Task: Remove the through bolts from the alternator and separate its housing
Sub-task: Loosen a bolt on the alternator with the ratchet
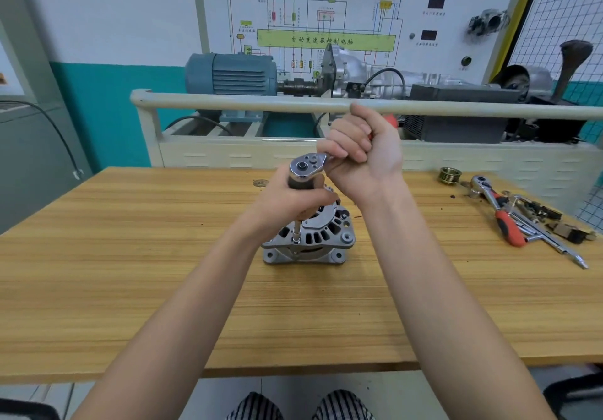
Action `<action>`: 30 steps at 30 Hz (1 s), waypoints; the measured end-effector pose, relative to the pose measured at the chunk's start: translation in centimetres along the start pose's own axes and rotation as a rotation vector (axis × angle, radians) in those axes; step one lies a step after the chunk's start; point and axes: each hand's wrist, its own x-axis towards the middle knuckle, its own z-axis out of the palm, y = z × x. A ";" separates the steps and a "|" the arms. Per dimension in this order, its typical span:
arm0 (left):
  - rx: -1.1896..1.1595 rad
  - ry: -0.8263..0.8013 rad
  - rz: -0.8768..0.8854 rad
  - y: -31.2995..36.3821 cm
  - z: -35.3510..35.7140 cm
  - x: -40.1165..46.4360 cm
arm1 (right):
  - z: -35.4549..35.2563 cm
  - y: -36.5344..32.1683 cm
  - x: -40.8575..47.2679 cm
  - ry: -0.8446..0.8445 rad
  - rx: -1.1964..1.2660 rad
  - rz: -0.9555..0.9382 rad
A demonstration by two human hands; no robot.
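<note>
A silver alternator (313, 240) stands on the wooden table (130, 256), its slotted rear housing facing up. A ratchet wrench (306, 166) stands over it on a long socket extension (296, 233) that reaches down to a through bolt at the housing's near left edge. My left hand (293, 204) grips the extension just under the ratchet head. My right hand (362, 148) grips the ratchet's red handle, which points away to the right, mostly hidden in the fist.
At the table's right lie a second red-handled ratchet (499, 210), a long extension bar (554, 243), small removed parts (567, 233) and a brass-coloured pulley (449, 175). Behind the table stands a training rig with a rail (228, 103) and a blue motor (228, 73).
</note>
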 end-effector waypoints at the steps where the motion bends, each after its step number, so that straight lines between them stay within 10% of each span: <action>1: -0.010 0.033 0.005 -0.1 0.2 0.0 | -0.1 0.3 -0.3 0.013 0.016 -0.066; 9: -0.037 0.397 0.000 -0.4 1.8 0.1 | -0.7 3.4 -4.1 0.023 -0.059 -0.520; 20: 0.013 0.055 0.051 -0.3 0.1 0.0 | 0.2 -0.4 -0.2 -0.006 -0.038 0.015; 30: -0.054 0.491 0.032 -0.6 2.0 0.4 | -0.4 3.7 -3.7 0.035 -0.049 -0.516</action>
